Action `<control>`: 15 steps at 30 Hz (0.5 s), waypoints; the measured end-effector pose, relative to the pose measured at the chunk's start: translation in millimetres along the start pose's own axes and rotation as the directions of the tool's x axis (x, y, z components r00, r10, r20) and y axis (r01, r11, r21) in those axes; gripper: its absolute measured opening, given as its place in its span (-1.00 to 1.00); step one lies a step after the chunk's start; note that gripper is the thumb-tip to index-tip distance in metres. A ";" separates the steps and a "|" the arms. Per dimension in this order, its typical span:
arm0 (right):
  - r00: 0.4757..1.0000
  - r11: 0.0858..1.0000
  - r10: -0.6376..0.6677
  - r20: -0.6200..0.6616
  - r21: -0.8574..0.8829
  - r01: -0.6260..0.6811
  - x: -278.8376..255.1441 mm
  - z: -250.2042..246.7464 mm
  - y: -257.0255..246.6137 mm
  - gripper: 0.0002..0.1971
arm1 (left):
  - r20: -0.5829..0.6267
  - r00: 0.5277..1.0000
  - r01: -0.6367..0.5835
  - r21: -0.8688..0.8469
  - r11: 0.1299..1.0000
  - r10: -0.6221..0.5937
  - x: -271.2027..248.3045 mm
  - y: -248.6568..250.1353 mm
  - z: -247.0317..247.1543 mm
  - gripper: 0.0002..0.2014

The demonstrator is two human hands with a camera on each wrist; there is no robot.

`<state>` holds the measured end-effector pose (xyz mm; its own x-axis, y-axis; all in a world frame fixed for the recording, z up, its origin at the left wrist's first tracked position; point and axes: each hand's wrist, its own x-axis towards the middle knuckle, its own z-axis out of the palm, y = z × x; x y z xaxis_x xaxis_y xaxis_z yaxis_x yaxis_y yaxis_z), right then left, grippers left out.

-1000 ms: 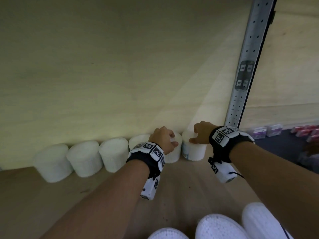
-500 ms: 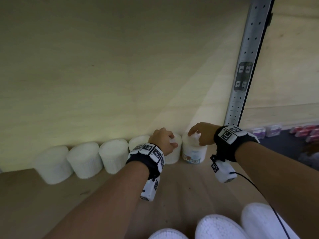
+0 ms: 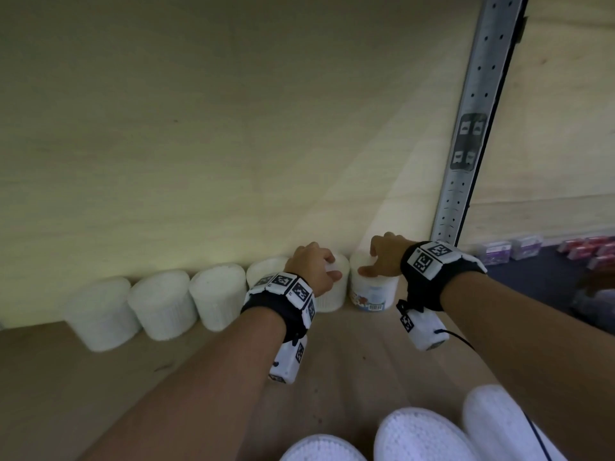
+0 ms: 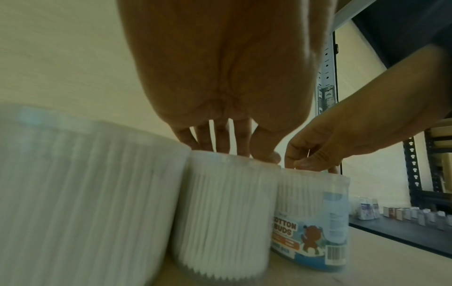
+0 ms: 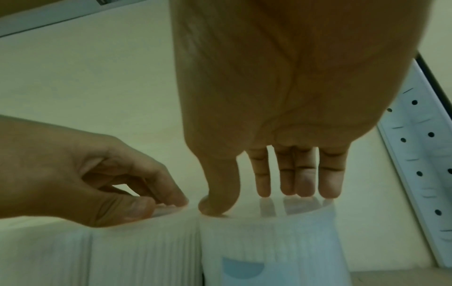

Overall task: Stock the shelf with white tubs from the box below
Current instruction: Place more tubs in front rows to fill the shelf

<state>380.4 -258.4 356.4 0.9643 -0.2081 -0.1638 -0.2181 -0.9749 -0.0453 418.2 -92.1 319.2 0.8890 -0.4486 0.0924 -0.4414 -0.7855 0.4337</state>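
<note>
Tub (image 4: 310, 218) labelled "COTTON BUDS": right hand (image 3: 386, 256) fingertips spread, resting on its lid.

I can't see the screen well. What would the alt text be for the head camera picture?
Two hands reach to the back of a wooden shelf, the left hand and right hand each resting fingertips on the lid of a round white tub of cotton buds. These end a row of six tubs along the pale back wall; a perforated grey metal upright rises at right.

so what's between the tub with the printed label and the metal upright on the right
Nothing: in the head view only a short strip of bare wooden shelf separates the cotton buds tub from the perforated metal upright. The right hand rests on that tub's lid.
</note>
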 end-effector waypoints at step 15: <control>0.985 0.985 -0.166 0.041 0.047 0.164 -5.6 -15.7 11.4 -0.50 | 0.002 1.000 -0.001 0.031 1.000 0.001 -0.1 4.7 -1.9 -0.61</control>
<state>374.9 -269.6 372.3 0.9801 -0.0399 -0.1947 -0.0638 -0.9909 -0.1182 416.2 -94.9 322.9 0.8881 -0.4505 0.0914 -0.4464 -0.7978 0.4052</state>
